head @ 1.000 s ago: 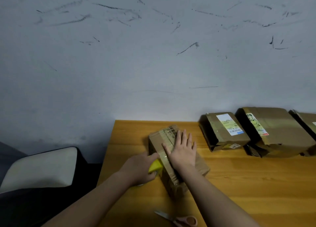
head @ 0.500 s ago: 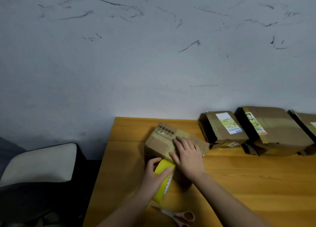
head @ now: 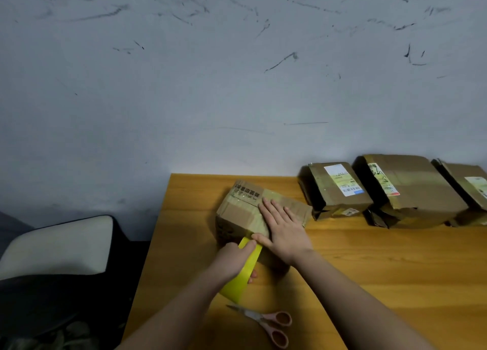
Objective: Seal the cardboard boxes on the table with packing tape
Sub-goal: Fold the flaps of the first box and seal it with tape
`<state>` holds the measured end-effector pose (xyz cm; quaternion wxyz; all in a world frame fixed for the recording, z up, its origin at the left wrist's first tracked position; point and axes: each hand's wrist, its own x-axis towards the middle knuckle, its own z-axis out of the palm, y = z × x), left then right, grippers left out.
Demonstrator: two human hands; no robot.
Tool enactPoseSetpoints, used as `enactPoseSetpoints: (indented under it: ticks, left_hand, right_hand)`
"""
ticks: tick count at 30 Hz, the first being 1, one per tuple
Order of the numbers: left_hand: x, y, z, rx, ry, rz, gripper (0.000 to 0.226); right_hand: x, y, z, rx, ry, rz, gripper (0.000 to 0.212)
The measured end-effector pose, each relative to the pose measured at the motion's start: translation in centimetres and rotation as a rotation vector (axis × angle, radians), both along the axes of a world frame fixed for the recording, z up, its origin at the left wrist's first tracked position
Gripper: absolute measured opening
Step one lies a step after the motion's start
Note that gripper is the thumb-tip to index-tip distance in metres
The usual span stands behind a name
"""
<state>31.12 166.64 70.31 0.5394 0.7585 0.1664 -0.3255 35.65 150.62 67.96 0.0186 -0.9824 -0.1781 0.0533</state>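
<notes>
From the head view, the box [head: 259, 215] I am sealing sits on the worktop [head: 369, 270] near its left edge, just ahead of both my hands. My right hand [head: 283, 228] lies flat on its top, fingers straight and pointing away from me toward the wall, pressing the tape down; that grip is spread, clamped on nothing. My left hand [head: 234, 261] is nearer to me and a little lower, fingers curled around the yellow tape roll [head: 241, 270], which it holds at the near face of the box, just below my right thumb. The strip appears to run from the roll up over the near edge and along the top under my right palm, so its long axis runs away from me. I judge the coming move turns on this: the roll is on the near side, and the scissors [head: 268, 323] lie closer still, just behind the roll toward me, nearer my left hand than my right.

The box is brown, worn and creased, with dark printed characters on its far end and glossy tape already across the top. Three more boxes [head: 411, 189] stand in a row to the right against the wall, well apart from my hands, each carrying a label.
</notes>
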Motion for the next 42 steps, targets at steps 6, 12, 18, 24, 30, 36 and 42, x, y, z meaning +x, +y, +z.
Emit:
enactPoseSetpoints:
  ticks: [6,12,18,24,30,36,42]
  left_hand:
    - [1.3,-0.1,0.6,-0.010,0.081,-0.004,0.056]
    - [-1.0,1.0,-2.4,-0.026,0.214,-0.011,0.054]
    - [-1.8,-0.1,-4.9,-0.145,0.109,0.169,0.052]
    - [-1.2,0.9,-5.4,-0.139,0.100,0.186,0.069]
    - [-1.2,0.3,-5.7,-0.046,0.033,0.184,0.054]
    - [-1.1,-0.4,-6.0,0.022,-0.007,0.207,0.053]
    - [-1.5,-0.7,-5.5,0.088,-0.135,0.182,0.042]
  right_hand:
    - [0.2,-0.1,0.0,0.011,0.002,-0.008,0.116]
    - [0.0,0.0,0.1,0.034,-0.007,-0.011,0.111]
    - [0.1,-0.2,0.2,0.058,0.000,0.000,0.109]
    - [0.6,-0.6,0.8,0.260,0.081,-0.020,0.076]
    - [-7.4,-1.7,-0.4,0.304,-0.224,0.174,0.019]
    - [-14.4,-2.0,-6.2,0.014,0.253,-0.006,0.060]
    - [-15.1,-2.2,-7.4,-0.066,0.231,-0.131,0.063]
